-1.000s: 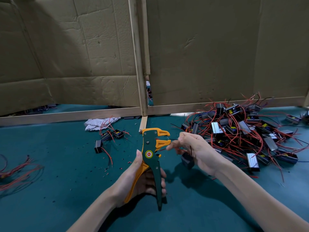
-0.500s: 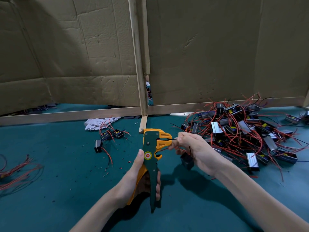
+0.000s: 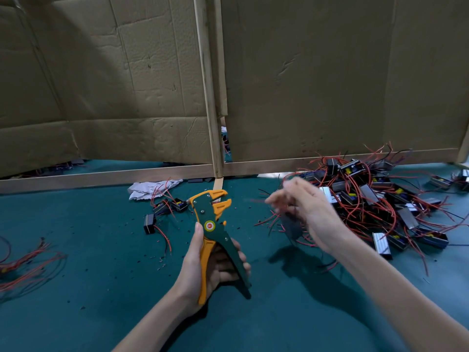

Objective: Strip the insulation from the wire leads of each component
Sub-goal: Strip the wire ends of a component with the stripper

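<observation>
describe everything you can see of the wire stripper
The stripper has a dark green body that looks plastic, orange jaw pieces, one orange handle, and a round red and yellow badge at the pivot. Handles spread, jaws apart, no wire in them. It stands head up above the green table. The left hand grips both handles, thumb along the body; the blurred right hand is apart from it.

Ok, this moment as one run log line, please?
left hand grips wire stripper | right hand holds black component, blurred, apart from stripper
</observation>
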A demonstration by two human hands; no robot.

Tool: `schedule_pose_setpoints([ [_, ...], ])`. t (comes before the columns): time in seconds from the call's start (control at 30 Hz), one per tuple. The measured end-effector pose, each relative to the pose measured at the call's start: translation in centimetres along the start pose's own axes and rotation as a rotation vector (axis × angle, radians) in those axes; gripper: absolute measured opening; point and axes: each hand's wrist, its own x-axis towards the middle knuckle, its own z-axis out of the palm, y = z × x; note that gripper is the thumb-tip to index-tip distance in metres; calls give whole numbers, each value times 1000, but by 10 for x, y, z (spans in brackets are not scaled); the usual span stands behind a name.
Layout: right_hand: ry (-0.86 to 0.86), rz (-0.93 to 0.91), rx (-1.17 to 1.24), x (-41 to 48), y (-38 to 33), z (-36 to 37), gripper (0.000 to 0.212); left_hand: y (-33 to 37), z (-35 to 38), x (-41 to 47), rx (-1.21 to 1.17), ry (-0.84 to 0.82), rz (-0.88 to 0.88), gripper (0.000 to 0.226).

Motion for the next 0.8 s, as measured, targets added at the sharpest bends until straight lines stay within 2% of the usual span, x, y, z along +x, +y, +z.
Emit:
schedule_pose_setpoints([
  [0.1, 224, -177, -134, 21, -26, -21, 46, 0, -2, 1, -17, 19, 21, 83],
  [0.2, 527, -307, -460, 51, -45, -48, 32, -1, -3, 2, -10, 31, 26, 84],
  [0.27, 679, -241, -791, 71, -50, -69, 29, -2, -3, 3, -13, 37, 34, 83],
  [0.37, 799, 48, -1167, 87, -53, -76, 38, -2, -4, 3, -47, 50, 51, 83],
  [0.43, 817, 8, -1267, 87, -51, -56, 51, -3, -4, 5, -90, 61, 72, 84],
  [0.5, 687, -204, -1298, 83, -42, -22, 51, -3, -5, 7, -128, 101, 88, 83],
  [0.57, 408, -372, -1285, 77, -30, 23, 39, -2, -5, 9, -160, 139, 83, 83],
  [0.67, 12, -397, -1245, 76, -11, 86, 29, 0, -8, 11, -221, 183, 56, 83],
  [0.73, -82, -378, -1218, 82, -10, 117, 29, 0, -10, 14, -273, 220, 48, 83],
  [0.8, -166, -456, -1220, 88, -14, 146, 31, 1, -13, 18, -303, 253, 13, 81],
])
